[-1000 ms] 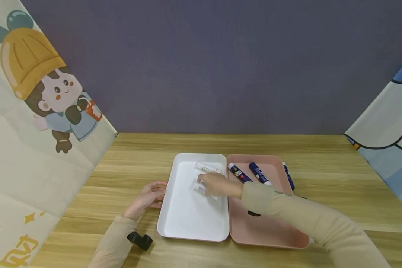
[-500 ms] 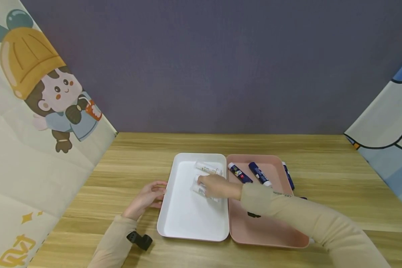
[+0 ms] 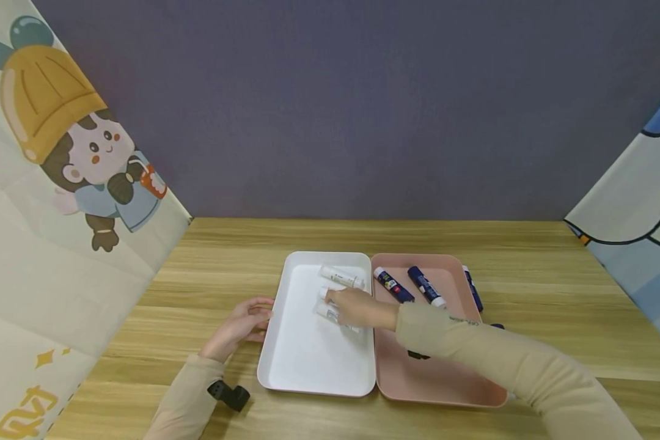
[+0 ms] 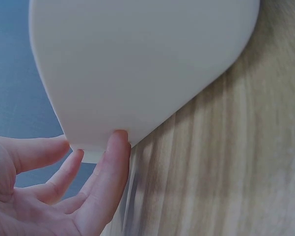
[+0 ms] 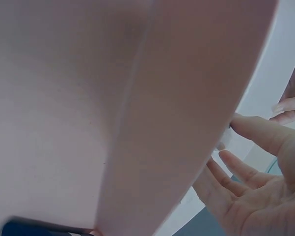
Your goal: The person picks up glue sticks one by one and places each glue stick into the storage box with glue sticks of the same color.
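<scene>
In the head view, my right hand (image 3: pixel 357 307) is down in the white tray (image 3: pixel 316 370), its thumb and fingers pinching a white glue stick (image 3: pixel 324 293) whose white end shows. Most of that stick is hidden behind the hand. Another whitish, see-through glue stick (image 3: pixel 327 311) lies right below the fingers, and a third, labelled glue stick (image 3: pixel 342 277) lies above them. The right wrist view has the fingers partly behind the pink tray's wall. My left hand (image 3: pixel 244 327) rests fairly straight fingertips against the white tray's left side; the left wrist view shows them at its outer wall (image 4: pixel 137 64).
A pink tray (image 3: pixel 437 391) stands against the white one, under my right forearm. Two dark blue glue sticks, one with a white end (image 3: pixel 394 285) and one with a blue end (image 3: pixel 426 286), lie inside. Another blue stick (image 3: pixel 473 289) lies on the wooden table (image 3: pixel 528 275).
Hardly anything moves. The right hand stays over the glue sticks in the white tray with only slight shifts of the fingers. The left hand keeps its place at the tray's side.
</scene>
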{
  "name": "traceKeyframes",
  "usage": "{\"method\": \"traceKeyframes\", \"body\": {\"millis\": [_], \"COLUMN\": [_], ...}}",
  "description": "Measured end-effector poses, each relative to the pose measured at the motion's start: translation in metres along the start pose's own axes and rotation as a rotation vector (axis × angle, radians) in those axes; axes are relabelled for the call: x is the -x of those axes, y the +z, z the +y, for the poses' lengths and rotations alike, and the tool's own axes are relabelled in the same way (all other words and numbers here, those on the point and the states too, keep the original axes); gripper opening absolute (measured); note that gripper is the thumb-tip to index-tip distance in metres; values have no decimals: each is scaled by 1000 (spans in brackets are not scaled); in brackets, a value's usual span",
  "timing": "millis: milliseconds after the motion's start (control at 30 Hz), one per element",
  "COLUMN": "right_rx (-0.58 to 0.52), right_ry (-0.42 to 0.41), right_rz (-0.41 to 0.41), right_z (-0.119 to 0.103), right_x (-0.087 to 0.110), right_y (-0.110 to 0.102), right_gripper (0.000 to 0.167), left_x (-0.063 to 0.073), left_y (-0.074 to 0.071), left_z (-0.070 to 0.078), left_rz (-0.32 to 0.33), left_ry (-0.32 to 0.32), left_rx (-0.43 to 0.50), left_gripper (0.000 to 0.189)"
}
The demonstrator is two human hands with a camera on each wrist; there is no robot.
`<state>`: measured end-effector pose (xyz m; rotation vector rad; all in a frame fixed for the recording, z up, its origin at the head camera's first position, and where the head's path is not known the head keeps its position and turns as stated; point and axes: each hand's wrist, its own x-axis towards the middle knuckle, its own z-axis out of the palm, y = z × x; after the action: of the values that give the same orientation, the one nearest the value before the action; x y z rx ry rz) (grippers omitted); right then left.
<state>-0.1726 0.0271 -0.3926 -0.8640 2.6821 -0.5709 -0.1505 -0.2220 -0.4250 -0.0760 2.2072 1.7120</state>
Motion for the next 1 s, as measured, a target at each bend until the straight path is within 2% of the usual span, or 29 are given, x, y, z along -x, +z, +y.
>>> {"method": "traceKeyframes", "body": {"millis": [433, 667, 1000], "right_rx": [13, -36, 6], "right_ry": [15, 33, -7], "right_rz": [2, -3, 57], "right_z": [0, 0, 7], "right_x": [1, 5, 14], "right_y": [-1, -10, -18], "right_gripper": [37, 33, 26], "left_x": [2, 3, 4], "left_y": [-1, -1, -2], "left_z": [1, 1, 2], "left_rz": [-10, -8, -6], "left_ry": [3, -4, -7], "left_rx": [13, 24, 17], "left_gripper": [37, 38, 38]}}
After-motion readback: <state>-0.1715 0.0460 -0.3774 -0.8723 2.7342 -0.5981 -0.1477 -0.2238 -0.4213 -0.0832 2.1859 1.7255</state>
